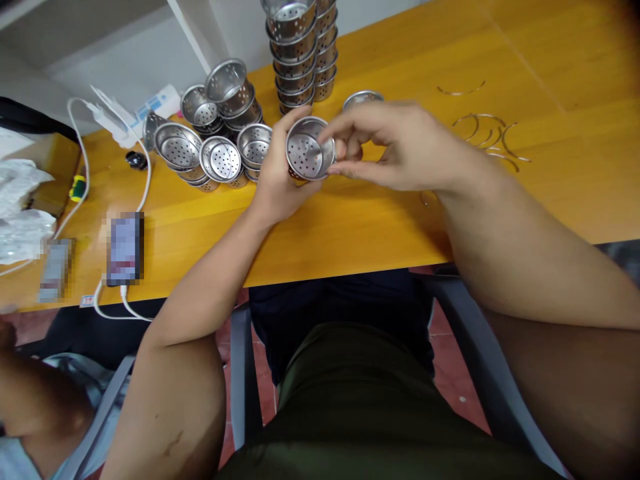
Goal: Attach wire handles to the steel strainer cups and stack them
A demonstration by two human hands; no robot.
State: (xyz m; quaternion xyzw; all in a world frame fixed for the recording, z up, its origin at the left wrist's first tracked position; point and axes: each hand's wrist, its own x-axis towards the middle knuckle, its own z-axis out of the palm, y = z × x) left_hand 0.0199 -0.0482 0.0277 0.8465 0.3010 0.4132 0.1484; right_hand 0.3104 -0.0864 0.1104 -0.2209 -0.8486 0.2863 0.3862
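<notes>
1. Head view: the left hand grips a perforated steel cup above the yellow table, near centre.
2. The right hand pinches the cup's right rim.
3. Loose cups lie left, a stack stands far behind, wire rings lie right.

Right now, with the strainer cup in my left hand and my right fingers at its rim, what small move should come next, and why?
Probably ease the right hand fingertips further into the strainer cup. The left hand grips it from below, tilted with its mouth open toward you, and the right fingers already pinch at its rim.
</notes>
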